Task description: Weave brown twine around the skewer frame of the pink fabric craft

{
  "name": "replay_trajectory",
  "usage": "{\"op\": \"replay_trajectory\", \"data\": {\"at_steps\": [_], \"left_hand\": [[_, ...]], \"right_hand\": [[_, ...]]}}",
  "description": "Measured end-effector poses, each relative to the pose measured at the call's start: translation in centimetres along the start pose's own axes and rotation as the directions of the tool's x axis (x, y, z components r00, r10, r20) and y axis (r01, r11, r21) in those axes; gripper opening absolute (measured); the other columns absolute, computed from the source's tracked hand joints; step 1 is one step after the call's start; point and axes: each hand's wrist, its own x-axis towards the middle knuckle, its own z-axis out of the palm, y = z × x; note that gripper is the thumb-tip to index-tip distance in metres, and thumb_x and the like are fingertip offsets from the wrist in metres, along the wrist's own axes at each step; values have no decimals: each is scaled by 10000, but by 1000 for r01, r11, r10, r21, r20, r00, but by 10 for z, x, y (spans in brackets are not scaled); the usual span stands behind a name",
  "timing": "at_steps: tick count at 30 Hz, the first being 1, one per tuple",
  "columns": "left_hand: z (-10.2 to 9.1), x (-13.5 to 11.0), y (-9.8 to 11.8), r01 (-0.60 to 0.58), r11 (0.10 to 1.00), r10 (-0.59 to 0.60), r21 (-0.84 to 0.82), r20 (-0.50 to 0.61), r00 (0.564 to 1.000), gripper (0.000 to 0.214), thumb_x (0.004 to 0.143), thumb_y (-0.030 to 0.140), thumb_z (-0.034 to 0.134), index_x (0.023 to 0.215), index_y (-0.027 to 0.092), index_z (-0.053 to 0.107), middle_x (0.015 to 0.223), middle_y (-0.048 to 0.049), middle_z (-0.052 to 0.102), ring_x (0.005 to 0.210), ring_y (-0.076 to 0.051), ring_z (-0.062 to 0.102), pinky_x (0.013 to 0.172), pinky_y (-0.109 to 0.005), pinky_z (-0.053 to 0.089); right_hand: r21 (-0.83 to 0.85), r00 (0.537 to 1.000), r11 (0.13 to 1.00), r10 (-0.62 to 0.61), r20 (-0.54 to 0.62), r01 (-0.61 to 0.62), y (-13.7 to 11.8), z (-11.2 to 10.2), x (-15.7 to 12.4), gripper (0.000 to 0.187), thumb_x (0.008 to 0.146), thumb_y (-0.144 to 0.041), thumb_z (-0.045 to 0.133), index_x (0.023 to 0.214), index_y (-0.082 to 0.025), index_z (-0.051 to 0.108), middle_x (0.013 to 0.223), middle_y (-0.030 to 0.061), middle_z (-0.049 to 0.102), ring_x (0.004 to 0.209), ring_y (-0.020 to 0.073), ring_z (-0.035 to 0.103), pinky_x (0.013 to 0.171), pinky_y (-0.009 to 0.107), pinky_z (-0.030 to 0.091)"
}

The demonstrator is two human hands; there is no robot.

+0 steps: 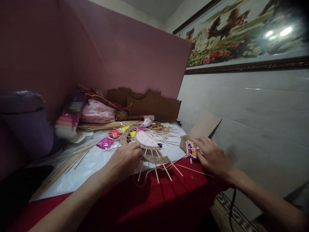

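My left hand [127, 157] is closed on the left edge of a round craft piece. Thin wooden sticks [166, 170] spread outward from this piece, with a twine-wrapped ring [158, 159] around them. At its centre sits a pale pink dotted fabric pad [146, 139] edged in twine. A loose strand of twine hangs below. Over to the right, my right hand [212, 156] has its fingers around a flower-patterned glue gun [190, 149] with a metal nozzle, at a small piece of cardboard [183, 143]. The palm side of both hands is hidden.
Bundled sticks [62, 170] lie on white paper [94, 164] over a red cloth [145, 199]. Red and magenta packets [105, 142], a twine ball [121, 115], pink dotted fabric [98, 111] and cardboard [154, 104] sit behind. A purple bin [29, 125] stands left; a black cord [232, 209] hangs right.
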Motion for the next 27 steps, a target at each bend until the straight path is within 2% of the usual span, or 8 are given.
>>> {"op": "replay_trajectory", "data": {"at_steps": [3, 7, 16, 20, 21, 23, 25, 27], "left_hand": [[-1, 0, 1, -18, 1000, 19, 21, -22, 1000, 189, 819, 120, 457, 729, 141, 621, 755, -40, 603, 722, -152, 562, 646, -304, 470], [-1, -2, 2, -37, 999, 38, 27, -43, 998, 168, 813, 114, 479, 719, 138, 616, 740, -40, 601, 704, -153, 554, 636, -301, 470], [-4, -11, -2, -74, 997, 78, 37, -130, 988, 169, 849, 96, 428, 792, 126, 585, 777, -68, 593, 738, -169, 544, 656, -316, 467], [-6, -15, -6, -81, 996, 86, 42, -156, 984, 182, 865, 92, 395, 807, 134, 562, 797, -68, 588, 736, -165, 535, 651, -314, 457], [-6, -16, -7, -81, 996, 87, 38, -178, 980, 175, 864, 90, 397, 808, 136, 556, 805, -68, 588, 736, -165, 534, 645, -311, 454], [-8, -18, -8, -83, 996, 85, 21, -229, 970, 153, 861, 91, 406, 817, 137, 545, 822, -69, 589, 741, -165, 534, 639, -306, 450], [-10, -18, -9, -97, 995, 91, -5, -275, 957, 139, 860, 89, 411, 828, 136, 537, 823, -66, 586, 741, -162, 533, 639, -302, 446], [-12, -18, -7, -113, 993, 98, -34, -298, 950, 146, 862, 83, 402, 819, 139, 530, 802, -58, 581, 721, -154, 525, 630, -296, 438]], "right_hand": [[178, 955, 952, -210, -212, 249, -56, -12, -2, 265, 811, -155, 452, 1039, -179, 585, 1022, 100, 598, 992, 245, 505, 878, 411, 364], [369, 938, 863, -308, -161, 347, -107, -17, 8, 185, 782, -129, 514, 922, -187, 622, 915, 65, 610, 898, 215, 513, 804, 378, 380], [566, 961, 801, -272, 54, 195, -98, -3, 70, 114, 790, -151, 531, 781, -153, 645, 777, 39, 625, 755, 145, 530, 721, 298, 393], [623, 980, 771, 2, 200, -129, -87, 9, 77, 181, 796, -274, 543, 664, -154, 576, 644, 24, 580, 612, 138, 516, 606, 292, 404], [683, 955, 679, 98, 281, -270, -84, 12, 76, 213, 801, -329, 544, 680, -154, 556, 636, 22, 574, 586, 135, 524, 586, 291, 419], [774, 842, 343, 117, 527, -532, -79, 18, 72, 320, 805, -453, 529, 712, -146, 534, 645, 34, 582, 562, 134, 552, 581, 300, 460], [727, 724, -40, -147, 674, -685, -78, 21, 68, 438, 803, -553, 485, 809, -121, 559, 737, 85, 630, 655, 162, 613, 676, 337, 495], [598, 664, -296, -421, 618, -745, -82, 24, 65, 560, 802, -621, 422, 938, -97, 563, 884, 141, 651, 819, 203, 638, 788, 382, 485]]}}
